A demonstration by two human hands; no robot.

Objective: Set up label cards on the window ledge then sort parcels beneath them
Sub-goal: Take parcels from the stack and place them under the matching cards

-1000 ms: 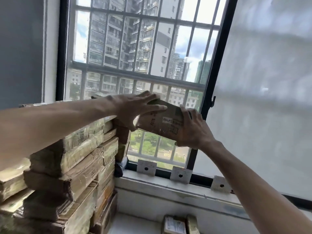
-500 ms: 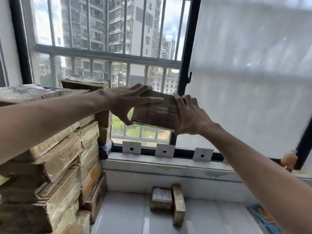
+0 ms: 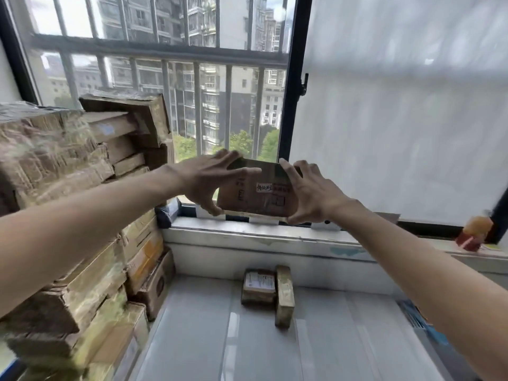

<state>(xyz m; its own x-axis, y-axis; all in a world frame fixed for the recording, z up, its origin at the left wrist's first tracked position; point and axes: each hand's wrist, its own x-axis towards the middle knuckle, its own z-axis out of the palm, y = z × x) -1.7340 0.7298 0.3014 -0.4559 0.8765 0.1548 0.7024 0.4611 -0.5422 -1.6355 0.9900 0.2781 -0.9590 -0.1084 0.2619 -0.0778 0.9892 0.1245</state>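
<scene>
Cardboard parcels, wrapped in clear tape, form a tall stack (image 3: 82,243) along the left wall, nearest the viewer. On the pale floor (image 3: 209,339) below the ledge, two small parcels sit touching: one lies flat with a white label up (image 3: 259,287), the other stands on edge (image 3: 284,295) at its right. Above them, both arms reach forward. The left hand (image 3: 204,182) grips the left end of a brown parcel (image 3: 258,192), fingers over its top and thumb underneath; the right hand (image 3: 310,195) grips the right end the same way. The held parcel hangs just above the window ledge (image 3: 247,229), label facing the person. Label cards (image 3: 265,220) along the ledge are mostly hidden behind it. An orange bottle (image 3: 473,233), blurred, stands far right on the ledge.
</scene>
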